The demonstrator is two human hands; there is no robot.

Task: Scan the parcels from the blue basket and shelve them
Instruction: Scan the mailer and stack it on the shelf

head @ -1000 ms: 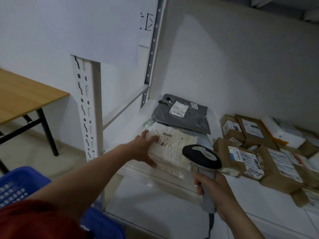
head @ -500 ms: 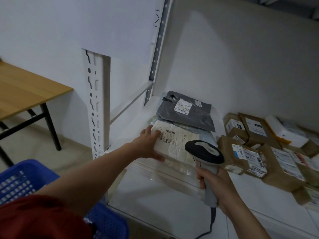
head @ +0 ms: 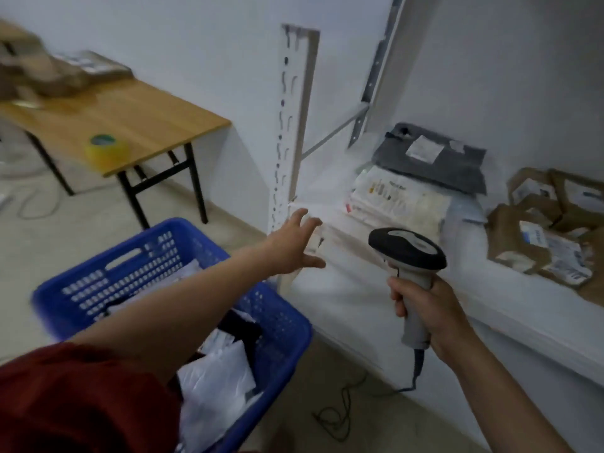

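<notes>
Head view: parcels to scan sit in the basket, low left on the floor, right under the left forearm. White and dark poly bags, crumpled, loosely piled, partly hidden by the arm and the sleeve. Labels not readable; no clear long axis on the top white bag.

Key relation: the pile lies below and back toward the body from the left hand, and well left of the right hand. Left is nearer and free, so it looks like the one to reach down for the next pick.

Hands: left has fingers spread wide and holds nothing, out over the front edge of the shelf just beside the post; cannot tell if it touches the edge. Right is wrapped round the grip of the scanner, dark head toward the shelf, cable trailing to the floor.

On the shelf: white parcel flat on a small stack near the front left, label up, blurred. Grey parcel behind it, overlapping. Brown parcels heaped to the right, apart from the stack.

Judgement: shelf part-filled, basket not empty, so mid-task.

Desk far left carries tape and blurred brown packages.
</notes>
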